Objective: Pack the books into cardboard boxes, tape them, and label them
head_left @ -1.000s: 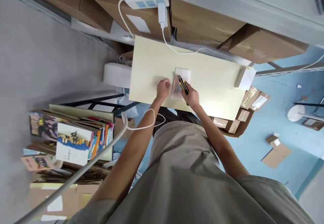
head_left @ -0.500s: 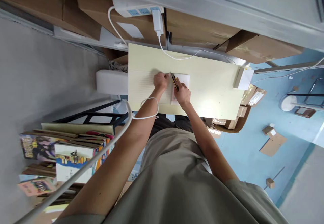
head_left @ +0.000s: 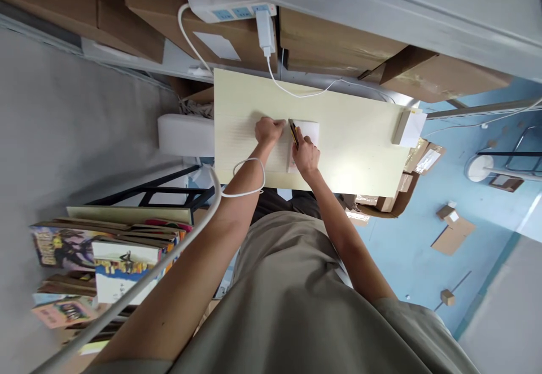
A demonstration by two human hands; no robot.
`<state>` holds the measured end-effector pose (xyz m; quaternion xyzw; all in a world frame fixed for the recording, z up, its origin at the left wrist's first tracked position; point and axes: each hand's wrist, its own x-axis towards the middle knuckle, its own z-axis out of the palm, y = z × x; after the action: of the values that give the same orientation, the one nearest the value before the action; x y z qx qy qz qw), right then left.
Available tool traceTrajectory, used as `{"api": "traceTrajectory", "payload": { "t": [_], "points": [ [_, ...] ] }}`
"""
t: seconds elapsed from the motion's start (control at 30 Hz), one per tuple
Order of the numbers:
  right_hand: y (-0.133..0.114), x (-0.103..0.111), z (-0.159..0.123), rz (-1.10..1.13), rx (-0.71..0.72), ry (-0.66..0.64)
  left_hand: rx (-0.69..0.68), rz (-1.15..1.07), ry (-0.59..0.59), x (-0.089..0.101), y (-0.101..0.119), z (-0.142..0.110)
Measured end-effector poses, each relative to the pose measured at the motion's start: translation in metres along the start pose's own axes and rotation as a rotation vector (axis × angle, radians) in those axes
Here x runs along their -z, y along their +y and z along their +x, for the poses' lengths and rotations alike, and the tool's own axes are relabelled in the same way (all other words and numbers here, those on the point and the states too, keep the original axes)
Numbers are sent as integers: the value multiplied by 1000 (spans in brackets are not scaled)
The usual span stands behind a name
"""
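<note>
On the pale yellow table top (head_left: 355, 159) lies a white sheet or thin booklet (head_left: 312, 129), its lower left part pinkish. My right hand (head_left: 306, 155) is wrapped round a black and yellow utility knife (head_left: 293, 132) and rests over the sheet. The knife's tip points away from me, at the sheet's upper left corner. Just left of it is my left hand (head_left: 268, 130), with curled fingers and the thumb towards the knife tip. Whatever those fingers pinch, if anything, is hidden. A white cable (head_left: 263, 177) loops across my left forearm.
Behind the table, a power strip (head_left: 228, 6) with a plugged-in charger (head_left: 265, 31) sits against cardboard boxes (head_left: 339, 41). The charger's thin cord crosses the table's far edge. A small white box (head_left: 410, 128) stands at the right end. Books (head_left: 127, 261) are stacked at lower left.
The view has shifted slightly. My left thumb reaches a little further towards the knife, and the knife has moved slightly with my right hand. The sheet stays beneath my right hand.
</note>
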<state>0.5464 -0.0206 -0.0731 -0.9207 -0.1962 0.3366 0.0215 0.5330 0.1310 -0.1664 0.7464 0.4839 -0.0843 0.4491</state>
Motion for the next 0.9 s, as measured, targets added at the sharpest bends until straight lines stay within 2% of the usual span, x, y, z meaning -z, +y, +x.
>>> {"api": "traceTrajectory", "payload": {
  "t": [0.27, 0.47, 0.63, 0.83, 0.9],
  "points": [
    [3, -6, -10, -28, 50, 1, 26, 53, -15, -1, 0, 0],
    [9, -8, -33, -104, 61, -100, 69, -37, -29, -8, -3, 4],
    [19, -13, -52, -170, 120, -177, 28, -90, 32, -15, -8, 9],
    [36, -19, -75, -238, 206, -258, 73, 1, 42, -15, -5, 7],
    [42, -22, -82, -270, 238, -285, 37, -5, 62, -15, -5, 6]
  ]
}}
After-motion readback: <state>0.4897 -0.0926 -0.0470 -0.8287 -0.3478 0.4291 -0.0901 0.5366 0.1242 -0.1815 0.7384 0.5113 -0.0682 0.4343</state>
